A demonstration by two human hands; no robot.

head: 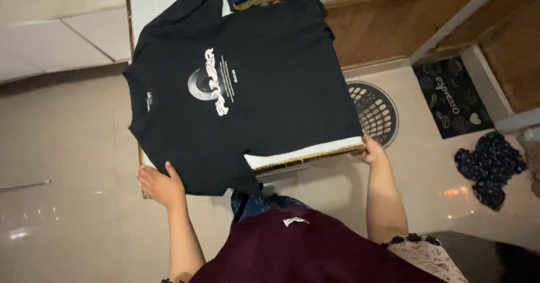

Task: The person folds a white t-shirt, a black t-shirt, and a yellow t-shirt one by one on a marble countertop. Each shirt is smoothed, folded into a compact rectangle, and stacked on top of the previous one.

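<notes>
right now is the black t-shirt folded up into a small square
No, the black t-shirt lies spread flat, print side up, over the white board, with the left hand on its sleeve and the right hand at its hem corner.

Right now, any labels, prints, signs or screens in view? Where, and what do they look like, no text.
White graphic print: chest of the black T-shirt spread on the table, ring shape with lettering beside it.
Small pale neck label: inside the T-shirt collar, near the left hand.
Dark floor mat: right, on the floor, rectangular, pale doodle-style print.
Small white tag: on the maroon cloth at the bottom.
No screens or packages.
</notes>
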